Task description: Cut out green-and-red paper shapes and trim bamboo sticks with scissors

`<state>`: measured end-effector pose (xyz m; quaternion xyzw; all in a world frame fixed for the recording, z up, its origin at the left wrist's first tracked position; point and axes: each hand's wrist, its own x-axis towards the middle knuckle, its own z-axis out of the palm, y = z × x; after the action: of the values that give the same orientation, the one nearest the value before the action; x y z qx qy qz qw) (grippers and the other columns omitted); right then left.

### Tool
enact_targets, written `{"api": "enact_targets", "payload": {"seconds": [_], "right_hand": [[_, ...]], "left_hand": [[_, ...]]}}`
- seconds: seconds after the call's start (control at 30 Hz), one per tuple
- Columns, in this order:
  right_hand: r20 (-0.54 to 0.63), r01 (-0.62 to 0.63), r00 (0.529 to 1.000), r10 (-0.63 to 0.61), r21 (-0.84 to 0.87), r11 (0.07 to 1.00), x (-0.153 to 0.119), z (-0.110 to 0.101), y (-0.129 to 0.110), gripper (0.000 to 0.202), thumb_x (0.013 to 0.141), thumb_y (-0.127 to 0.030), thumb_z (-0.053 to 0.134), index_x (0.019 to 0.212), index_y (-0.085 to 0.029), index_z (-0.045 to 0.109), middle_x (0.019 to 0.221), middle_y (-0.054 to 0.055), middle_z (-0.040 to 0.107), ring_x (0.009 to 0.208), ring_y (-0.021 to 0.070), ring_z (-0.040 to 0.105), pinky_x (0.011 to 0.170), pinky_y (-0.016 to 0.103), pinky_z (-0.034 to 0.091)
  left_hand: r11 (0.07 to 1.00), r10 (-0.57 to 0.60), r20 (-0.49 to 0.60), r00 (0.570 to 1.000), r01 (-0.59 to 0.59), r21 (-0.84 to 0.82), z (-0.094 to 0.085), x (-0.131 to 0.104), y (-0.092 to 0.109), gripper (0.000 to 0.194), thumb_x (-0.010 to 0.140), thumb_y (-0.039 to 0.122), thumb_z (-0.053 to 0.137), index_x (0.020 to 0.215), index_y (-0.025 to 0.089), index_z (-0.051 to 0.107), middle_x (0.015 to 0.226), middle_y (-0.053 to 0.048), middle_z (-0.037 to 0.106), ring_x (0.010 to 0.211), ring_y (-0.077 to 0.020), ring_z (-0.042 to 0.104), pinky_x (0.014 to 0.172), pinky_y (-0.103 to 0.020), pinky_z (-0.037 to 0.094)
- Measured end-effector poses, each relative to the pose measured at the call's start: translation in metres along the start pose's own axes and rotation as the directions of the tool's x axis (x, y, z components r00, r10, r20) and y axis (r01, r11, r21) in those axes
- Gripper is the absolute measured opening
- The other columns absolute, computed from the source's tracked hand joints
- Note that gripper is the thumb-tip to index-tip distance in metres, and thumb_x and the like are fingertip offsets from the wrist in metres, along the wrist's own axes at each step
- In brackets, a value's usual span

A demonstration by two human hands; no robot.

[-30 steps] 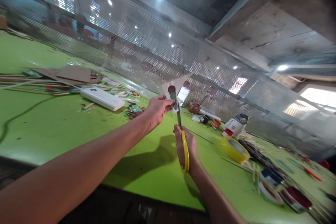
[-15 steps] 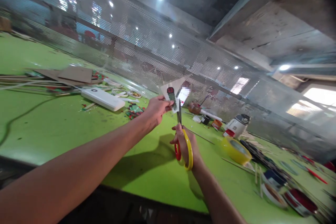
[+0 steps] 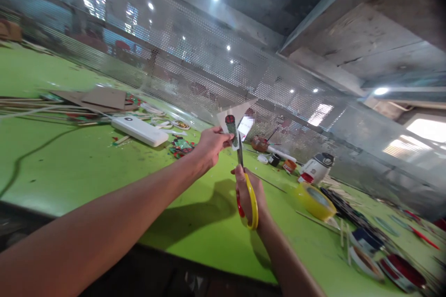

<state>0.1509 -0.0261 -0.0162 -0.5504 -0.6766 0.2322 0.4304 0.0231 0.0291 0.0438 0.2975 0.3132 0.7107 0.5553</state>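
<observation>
Here: one paper (image 3: pixel 239 110), above the surface (image 3: pixel 195 213), motif (image 3: pixel 231 126) running near upright, pinched low between the left hand's (image 3: pixel 211 146) closed fingertips; one scissors (image 3: pixel 240 157), right hand (image 3: pixel 258 191) curled round the handles, blades along the paper's right side, roughly parallel to the motif.

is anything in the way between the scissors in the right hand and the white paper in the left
Nothing visible is in the way: the scissors in the right hand seem to reach the white paper's lower right edge. The left hand's fingers pinch the paper close by, just left of the blades.
</observation>
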Motion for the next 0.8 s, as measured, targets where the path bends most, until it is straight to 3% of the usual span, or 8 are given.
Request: {"api": "enact_targets", "payload": {"seconds": [0.2, 0.4, 0.8], "right_hand": [[0.013, -0.027, 1.000, 0.028, -0.047, 0.999, -0.0003, -0.0005, -0.0016, 0.055, 0.081, -0.069, 0.036, 0.077, -0.018, 0.058, 0.052, -0.003, 0.045, 0.045, 0.0113, 0.042, 0.041, 0.021, 0.029], [0.006, -0.012, 1.000, 0.013, -0.088, 0.996, -0.0011, -0.0029, -0.0041, 0.055, 0.081, -0.069, 0.036, 0.073, -0.019, 0.058, 0.052, -0.002, 0.047, 0.047, 0.0128, 0.044, 0.042, 0.022, 0.029], [-0.025, -0.028, 0.999, 0.026, -0.097, 0.995, -0.0035, 0.0014, -0.0024, 0.054, 0.084, -0.066, 0.034, 0.081, -0.019, 0.061, 0.050, -0.003, 0.044, 0.045, 0.0130, 0.043, 0.042, 0.022, 0.027]], "left_hand": [[1.000, 0.002, 0.013, 1.000, -0.002, 0.023, -0.0012, 0.0010, -0.0010, 0.014, 0.064, -0.002, 0.065, 0.063, 0.012, 0.062, 0.064, -0.005, 0.066, 0.058, -0.0123, 0.059, 0.063, -0.027, 0.049], [1.000, -0.010, -0.005, 1.000, 0.010, -0.007, 0.0004, -0.0008, 0.0017, 0.019, 0.062, -0.003, 0.067, 0.058, 0.013, 0.057, 0.054, -0.003, 0.061, 0.052, -0.0119, 0.057, 0.058, -0.025, 0.047], [1.000, -0.027, 0.007, 1.000, 0.027, 0.014, -0.0015, 0.0021, 0.0021, 0.022, 0.064, -0.001, 0.066, 0.055, 0.014, 0.053, 0.059, -0.004, 0.064, 0.057, -0.0128, 0.060, 0.065, -0.028, 0.050]]}}
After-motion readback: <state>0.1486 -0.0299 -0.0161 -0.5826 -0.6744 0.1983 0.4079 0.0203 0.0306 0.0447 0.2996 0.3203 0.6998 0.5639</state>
